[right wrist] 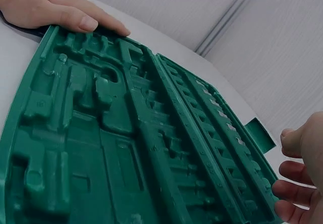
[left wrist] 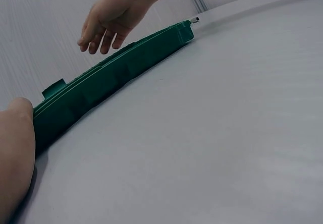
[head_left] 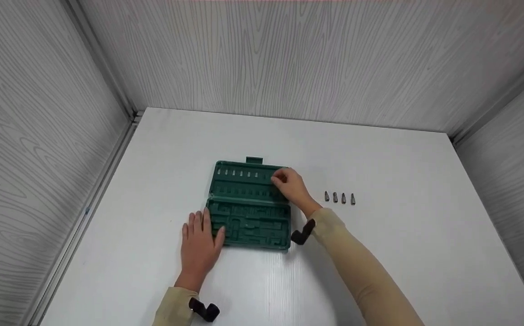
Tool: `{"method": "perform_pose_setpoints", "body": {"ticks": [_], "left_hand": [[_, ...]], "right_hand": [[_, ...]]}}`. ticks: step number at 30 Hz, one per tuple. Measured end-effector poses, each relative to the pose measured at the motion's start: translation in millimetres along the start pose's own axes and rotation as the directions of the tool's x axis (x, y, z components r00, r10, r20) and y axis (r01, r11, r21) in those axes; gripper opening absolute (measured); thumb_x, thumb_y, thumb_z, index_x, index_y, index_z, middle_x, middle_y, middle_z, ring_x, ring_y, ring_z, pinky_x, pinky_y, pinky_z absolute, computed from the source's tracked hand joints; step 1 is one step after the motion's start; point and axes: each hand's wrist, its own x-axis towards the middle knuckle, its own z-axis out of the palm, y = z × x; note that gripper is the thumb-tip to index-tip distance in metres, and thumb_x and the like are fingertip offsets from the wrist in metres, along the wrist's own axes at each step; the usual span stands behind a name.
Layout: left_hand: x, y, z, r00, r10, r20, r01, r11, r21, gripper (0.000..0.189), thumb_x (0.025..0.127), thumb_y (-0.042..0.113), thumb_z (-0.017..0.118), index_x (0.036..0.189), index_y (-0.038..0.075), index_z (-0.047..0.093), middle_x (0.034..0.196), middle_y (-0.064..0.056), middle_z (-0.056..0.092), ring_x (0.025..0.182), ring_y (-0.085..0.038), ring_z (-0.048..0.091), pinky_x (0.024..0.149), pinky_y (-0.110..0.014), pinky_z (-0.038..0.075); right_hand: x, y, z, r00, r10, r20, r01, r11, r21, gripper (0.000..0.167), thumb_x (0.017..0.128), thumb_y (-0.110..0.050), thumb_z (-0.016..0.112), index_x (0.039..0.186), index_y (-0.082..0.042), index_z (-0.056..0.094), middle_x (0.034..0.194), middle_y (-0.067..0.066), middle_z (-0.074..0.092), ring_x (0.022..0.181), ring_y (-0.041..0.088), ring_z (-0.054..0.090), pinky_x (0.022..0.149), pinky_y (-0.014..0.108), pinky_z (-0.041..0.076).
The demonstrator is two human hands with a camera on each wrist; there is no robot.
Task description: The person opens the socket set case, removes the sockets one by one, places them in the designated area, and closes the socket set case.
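Note:
A green plastic tool case [head_left: 249, 200] lies opened flat, its moulded slots facing up. Several small metal bits [head_left: 233, 172] sit in the far row of its upper half. My left hand [head_left: 200, 244] rests with extended fingers along the left edge of the lower half, the thumb on its near corner. Over the right end of the upper half is my right hand [head_left: 292, 186], its thumb and forefinger close together. In the right wrist view the thumb and bent fingers [right wrist: 298, 183] hover beside the case edge. Whether a bit is between them cannot be made out.
To the right of the case, several loose metal bits [head_left: 335, 197] stand or lie in a short row on the white table [head_left: 402, 190]. A latch tab [head_left: 254, 160] juts from the case's far edge. Wood-grain panels [head_left: 280, 59] enclose the table's back and sides.

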Motion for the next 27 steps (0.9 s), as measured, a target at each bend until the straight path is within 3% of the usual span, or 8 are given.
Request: {"method": "perform_pose_setpoints", "body": {"ticks": [8, 19, 27], "left_hand": [[-2.7, 3.6, -0.8, 1.0, 0.003, 0.005, -0.003, 1.0, -0.004, 0.072, 0.096, 0.051, 0.035, 0.146, 0.001, 0.024, 0.144, -0.023, 0.031, 0.137, -0.036, 0.018, 0.109, -0.051, 0.011], [-6.2, 1.5, 2.1, 1.0, -0.007, 0.008, 0.007, 1.0, 0.0, 0.072, 0.096, 0.052, 0.034, 0.147, 0.002, 0.023, 0.144, -0.022, 0.03, 0.137, -0.035, 0.018, 0.109, -0.05, 0.011], [-8.3, -0.2, 0.4, 1.0, -0.011, 0.0, 0.011, 1.0, -0.008, 0.072, 0.095, 0.052, 0.036, 0.147, 0.003, 0.023, 0.144, -0.023, 0.031, 0.137, -0.034, 0.018, 0.109, -0.05, 0.011]], "right_hand": [[13.0, -4, 12, 1.0, 0.0, 0.006, 0.0, 1.0, 0.002, 0.016, 0.093, -0.018, 0.058, 0.103, -0.007, 0.064, 0.099, 0.007, 0.056, 0.088, 0.02, 0.052, 0.078, 0.036, 0.045], [30.8, -14, 31, 0.997, 0.041, 0.068, -0.027, 0.979, -0.2, 0.027, 0.092, -0.022, 0.059, 0.114, -0.007, 0.064, 0.107, 0.008, 0.057, 0.1, 0.023, 0.051, 0.09, 0.043, 0.039], [33.1, -15, 47, 0.997, 0.068, 0.027, -0.053, 0.924, -0.378, 0.029, 0.092, -0.028, 0.057, 0.112, -0.009, 0.067, 0.107, 0.009, 0.06, 0.101, 0.026, 0.05, 0.09, 0.048, 0.034]]}}
